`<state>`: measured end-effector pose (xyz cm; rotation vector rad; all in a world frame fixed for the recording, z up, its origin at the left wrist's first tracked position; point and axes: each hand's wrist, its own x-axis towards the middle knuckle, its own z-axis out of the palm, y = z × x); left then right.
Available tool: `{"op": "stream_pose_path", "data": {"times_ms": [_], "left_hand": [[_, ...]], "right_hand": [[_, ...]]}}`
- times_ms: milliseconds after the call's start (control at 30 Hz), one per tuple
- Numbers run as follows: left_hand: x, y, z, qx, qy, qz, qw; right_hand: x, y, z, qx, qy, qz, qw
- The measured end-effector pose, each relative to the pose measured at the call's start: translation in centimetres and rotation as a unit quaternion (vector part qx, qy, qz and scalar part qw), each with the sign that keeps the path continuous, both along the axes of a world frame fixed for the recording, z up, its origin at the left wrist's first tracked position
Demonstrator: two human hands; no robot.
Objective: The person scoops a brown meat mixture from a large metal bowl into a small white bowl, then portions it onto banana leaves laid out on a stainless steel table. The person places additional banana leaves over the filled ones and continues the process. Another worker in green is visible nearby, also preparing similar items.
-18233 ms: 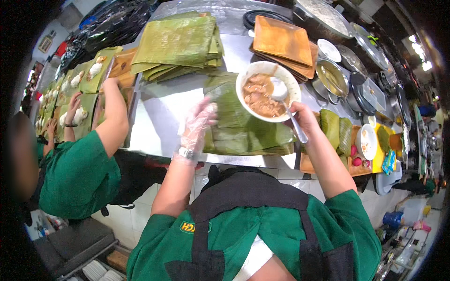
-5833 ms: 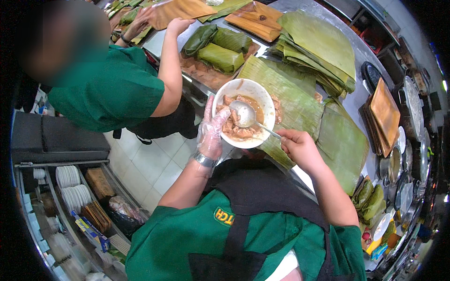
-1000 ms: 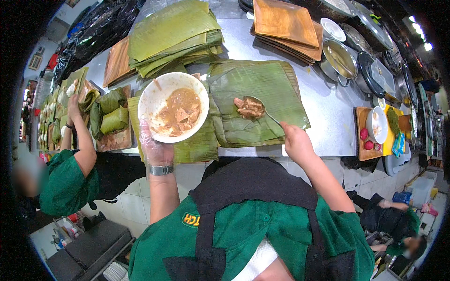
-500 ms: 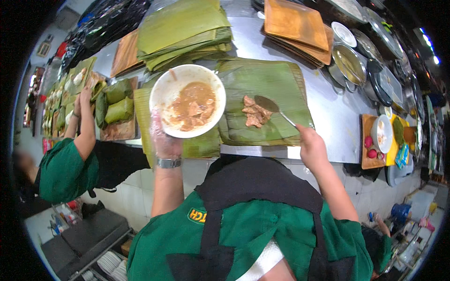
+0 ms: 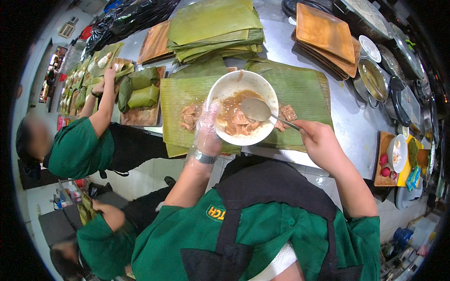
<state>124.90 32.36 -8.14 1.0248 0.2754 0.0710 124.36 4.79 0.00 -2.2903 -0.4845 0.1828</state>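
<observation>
My left hand [image 5: 209,130], in a clear plastic glove, grips the left side of a white bowl [image 5: 233,84]. Inside the bowl lie chunks of meat [image 5: 240,121] in brown sauce. My right hand [image 5: 323,144] is closed round the handle of a metal spoon [image 5: 257,110], whose head is in the bowl over the meat. Beneath the bowl are flat banana leaves [image 5: 307,89]. One small heap of meat [image 5: 188,117] rests on the leaf left of the bowl; another heap [image 5: 287,115], partly covered by bowl and spoon, is to its right.
Stacked banana leaves [image 5: 213,23] and wooden plates [image 5: 325,33] stand at the back. Wrapped leaf parcels [image 5: 143,97] are on a board at left, beside a co-worker's arms [image 5: 105,93]. Another person [image 5: 105,239] carries leaf parcels at lower left. A metal pot [image 5: 372,77] stands at right.
The bowl has moved right, over the right leaf. The spoon has gone from the meat on that leaf into the bowl. Meat on the left leaf now shows, and another person has appeared at lower left.
</observation>
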Motion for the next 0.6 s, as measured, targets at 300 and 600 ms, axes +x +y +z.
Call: {"op": "stream_pose_path", "data": {"times_ms": [300, 600], "left_hand": [[-0.6, -0.3, 0.2, 0.056, 0.007, -0.017, 0.998], [-0.5, -0.4, 1.0, -0.036, 0.03, -0.02, 0.999]], "right_hand": [[0.8, 0.6, -1.2, 0.082, 0.27, -0.04, 0.958], [1.6, -0.9, -1.5, 0.304, 0.464, -0.128, 0.822]]}}
